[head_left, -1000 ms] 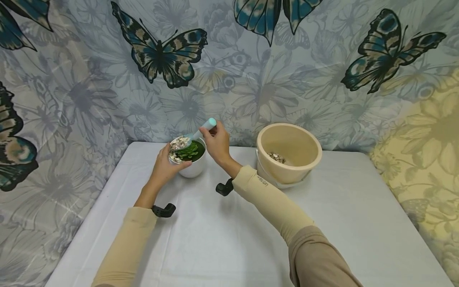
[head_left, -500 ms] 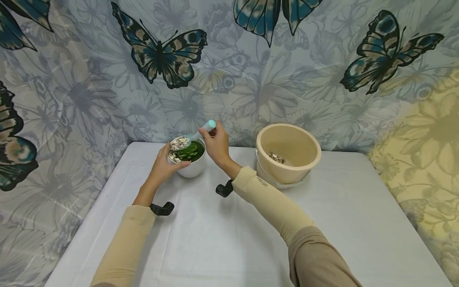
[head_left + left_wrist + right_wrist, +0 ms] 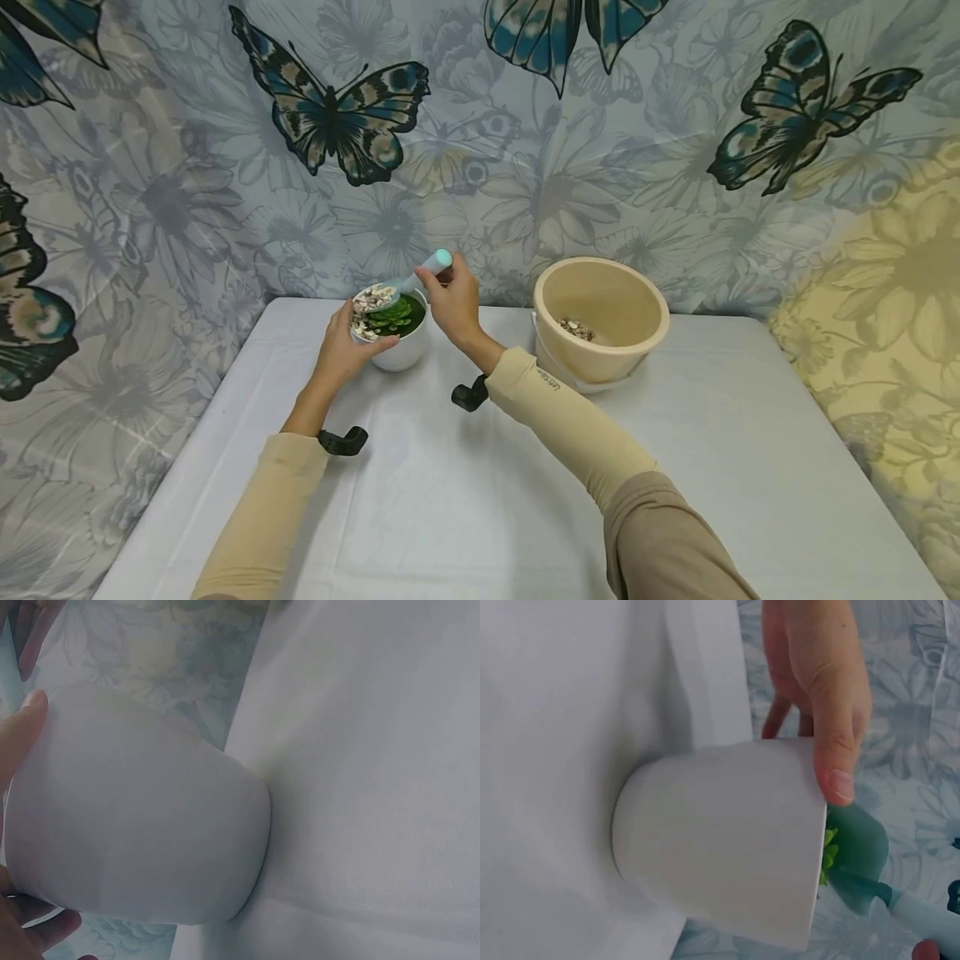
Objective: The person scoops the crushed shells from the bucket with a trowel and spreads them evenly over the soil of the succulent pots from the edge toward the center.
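Note:
A white plant pot [image 3: 400, 357] stands at the back left of the table, with a green succulent [image 3: 392, 317] and pale pebbles [image 3: 365, 327] inside. My left hand [image 3: 341, 346] grips the pot by its rim, thumb on the near side and fingers round the left. In the right wrist view that thumb lies along the rim of the pot [image 3: 720, 832]. My right hand [image 3: 456, 302] pinches the light blue handle of a small trowel [image 3: 427, 272]. Its green blade [image 3: 860, 851] is over the pot's mouth beside the leaves, and pebbles lie on it in the head view.
Right of the hands stands a larger cream bucket [image 3: 637, 342] with a small heap of pebbles [image 3: 577, 330] in its bottom. A white cloth covers the table [image 3: 450, 500]. Behind the table's back edge hangs a butterfly-patterned cloth [image 3: 480, 192].
Both hands keep their places at the pot. The trowel has shifted only very slightly, and the whole head view has drifted a little.

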Demonstrator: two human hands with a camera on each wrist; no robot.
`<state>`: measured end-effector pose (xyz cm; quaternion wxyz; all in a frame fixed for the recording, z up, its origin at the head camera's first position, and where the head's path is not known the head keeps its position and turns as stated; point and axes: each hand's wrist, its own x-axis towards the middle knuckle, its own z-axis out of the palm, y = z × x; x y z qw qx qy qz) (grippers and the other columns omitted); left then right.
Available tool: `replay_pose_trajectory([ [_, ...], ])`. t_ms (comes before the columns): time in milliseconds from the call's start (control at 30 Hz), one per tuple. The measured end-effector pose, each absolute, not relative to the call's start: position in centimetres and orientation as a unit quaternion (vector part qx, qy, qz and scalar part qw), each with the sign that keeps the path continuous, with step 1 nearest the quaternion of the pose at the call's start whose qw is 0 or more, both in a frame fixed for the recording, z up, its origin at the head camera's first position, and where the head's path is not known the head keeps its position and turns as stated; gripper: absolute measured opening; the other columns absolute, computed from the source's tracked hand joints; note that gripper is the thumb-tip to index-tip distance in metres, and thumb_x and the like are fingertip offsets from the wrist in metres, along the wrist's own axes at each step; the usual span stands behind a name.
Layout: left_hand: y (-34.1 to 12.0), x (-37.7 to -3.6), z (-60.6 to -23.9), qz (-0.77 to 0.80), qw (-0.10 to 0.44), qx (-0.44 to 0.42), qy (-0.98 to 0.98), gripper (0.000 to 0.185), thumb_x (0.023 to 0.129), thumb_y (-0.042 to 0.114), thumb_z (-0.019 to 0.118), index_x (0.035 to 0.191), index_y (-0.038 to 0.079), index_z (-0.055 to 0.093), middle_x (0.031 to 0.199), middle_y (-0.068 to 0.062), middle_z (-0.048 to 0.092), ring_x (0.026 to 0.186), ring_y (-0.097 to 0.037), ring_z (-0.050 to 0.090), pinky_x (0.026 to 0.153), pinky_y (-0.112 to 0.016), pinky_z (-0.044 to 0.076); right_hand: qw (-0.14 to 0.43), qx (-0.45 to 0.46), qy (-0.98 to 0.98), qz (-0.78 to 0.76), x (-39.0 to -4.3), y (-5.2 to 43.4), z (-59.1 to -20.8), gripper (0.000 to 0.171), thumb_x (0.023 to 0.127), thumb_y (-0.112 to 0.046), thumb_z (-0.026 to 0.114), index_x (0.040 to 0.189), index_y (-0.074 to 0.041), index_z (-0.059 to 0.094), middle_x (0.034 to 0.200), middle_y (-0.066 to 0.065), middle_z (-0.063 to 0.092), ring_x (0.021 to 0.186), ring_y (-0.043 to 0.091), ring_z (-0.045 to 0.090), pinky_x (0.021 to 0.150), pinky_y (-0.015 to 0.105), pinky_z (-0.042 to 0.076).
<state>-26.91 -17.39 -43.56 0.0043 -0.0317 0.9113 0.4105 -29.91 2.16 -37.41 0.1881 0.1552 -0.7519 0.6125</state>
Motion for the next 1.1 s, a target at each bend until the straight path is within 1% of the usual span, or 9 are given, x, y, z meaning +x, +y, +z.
replay_pose_trajectory([
  [133, -17.6, -26.9, -43.5, 0.405, 0.006, -0.026, 0.914, 0.122, 0.076, 0.066, 0.071, 0.158, 0.011, -0.001, 0.164, -0.019, 0.004, 0.150, -0.042, 0.009, 0.116, -0.064, 0.020, 0.183, 0.170, -0.752, 0.611, -30.1, 2.2, -37.5, 0.029, 0.094, -0.014, 0.065, 0.115, 0.004, 0.056, 0.099, 0.022, 0.068, 0.089, 0.032, 0.068, 0.076, 0.032, 0.057],
  [267, -18.0, -27.2, -43.6, 0.407, 0.005, -0.013, 0.914, 0.121, 0.077, 0.063, 0.072, 0.158, 0.009, -0.001, 0.163, -0.021, 0.005, 0.150, -0.043, 0.010, 0.116, -0.064, 0.020, 0.173, 0.185, -0.749, 0.612, -30.1, 2.2, -37.5, 0.029, 0.094, -0.012, 0.064, 0.116, 0.004, 0.055, 0.102, 0.022, 0.067, 0.092, 0.033, 0.068, 0.080, 0.033, 0.058],
  [467, -18.0, -27.2, -43.8, 0.421, 0.009, -0.013, 0.907, 0.121, 0.077, 0.061, 0.073, 0.158, 0.011, -0.001, 0.163, -0.019, 0.006, 0.150, -0.041, 0.011, 0.116, -0.064, 0.020, 0.157, 0.181, -0.737, 0.632, -30.0, 2.3, -37.5, 0.029, 0.095, -0.010, 0.063, 0.117, 0.006, 0.054, 0.104, 0.024, 0.066, 0.094, 0.034, 0.068, 0.081, 0.031, 0.059],
  [533, -18.0, -27.1, -43.9, 0.426, 0.006, -0.013, 0.905, 0.121, 0.077, 0.060, 0.074, 0.158, 0.012, -0.001, 0.163, -0.019, 0.006, 0.150, -0.041, 0.012, 0.116, -0.063, 0.020, 0.157, 0.180, -0.731, 0.639, -30.0, 2.3, -37.5, 0.030, 0.095, -0.009, 0.063, 0.118, 0.008, 0.054, 0.104, 0.025, 0.066, 0.094, 0.035, 0.067, 0.081, 0.030, 0.059],
  [700, -17.9, -27.1, -43.9, 0.429, 0.004, -0.014, 0.903, 0.120, 0.077, 0.060, 0.074, 0.158, 0.014, -0.001, 0.163, -0.018, 0.007, 0.150, -0.042, 0.013, 0.116, -0.064, 0.021, 0.164, 0.183, -0.723, 0.646, -30.0, 2.4, -37.5, 0.031, 0.094, -0.008, 0.064, 0.116, 0.010, 0.054, 0.102, 0.026, 0.066, 0.092, 0.037, 0.068, 0.080, 0.031, 0.060],
  [833, -17.9, -27.2, -43.9, 0.425, 0.007, -0.015, 0.905, 0.120, 0.076, 0.062, 0.074, 0.158, 0.015, -0.001, 0.164, -0.018, 0.006, 0.149, -0.042, 0.013, 0.116, -0.064, 0.021, 0.175, 0.181, -0.723, 0.643, -30.0, 2.3, -37.7, 0.028, 0.094, -0.009, 0.064, 0.116, 0.006, 0.055, 0.101, 0.024, 0.066, 0.090, 0.035, 0.068, 0.079, 0.030, 0.059],
  [967, -18.1, -27.3, -43.8, 0.410, 0.014, -0.012, 0.912, 0.121, 0.076, 0.065, 0.072, 0.158, 0.014, 0.000, 0.163, -0.019, 0.006, 0.149, -0.043, 0.013, 0.115, -0.064, 0.021, 0.189, 0.178, -0.725, 0.637, -30.1, 2.1, -37.9, 0.028, 0.095, -0.010, 0.064, 0.116, 0.005, 0.055, 0.101, 0.023, 0.066, 0.089, 0.033, 0.068, 0.078, 0.028, 0.059],
  [1100, -18.7, -27.5, -43.5, 0.393, 0.022, 0.002, 0.919, 0.118, 0.078, 0.063, 0.071, 0.158, 0.012, 0.001, 0.163, -0.021, 0.007, 0.149, -0.043, 0.012, 0.115, -0.066, 0.021, 0.190, 0.178, -0.729, 0.634, -30.2, 1.9, -38.0, 0.028, 0.095, -0.013, 0.064, 0.116, 0.004, 0.055, 0.100, 0.022, 0.066, 0.089, 0.032, 0.068, 0.079, 0.027, 0.059],
])
